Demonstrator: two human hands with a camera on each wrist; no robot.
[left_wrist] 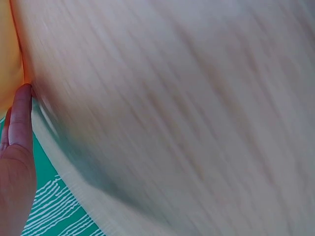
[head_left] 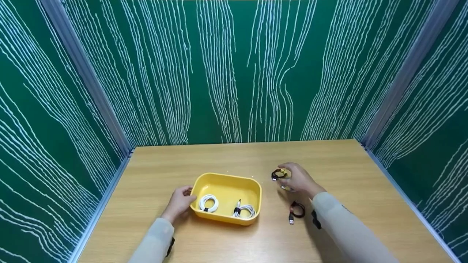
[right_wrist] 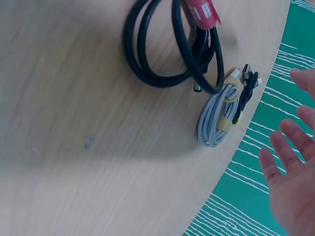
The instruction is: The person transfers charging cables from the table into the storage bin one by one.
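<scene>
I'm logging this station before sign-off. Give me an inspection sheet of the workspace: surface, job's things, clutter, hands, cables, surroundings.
Surface: wooden table, bare around the work.
Job's things: yellow tray holding two white coiled cables.
Clutter: nothing seen.
Hands: left hand rests against the tray's left side; right hand hovers with fingers spread over small cable bundles, gripping nothing.
Cables: black coil with red strap lies on the table by the right forearm; grey bundle and thin black bundle lie beside it, near the right hand.
Surroundings: green walls with white wavy lines on three sides.
</scene>
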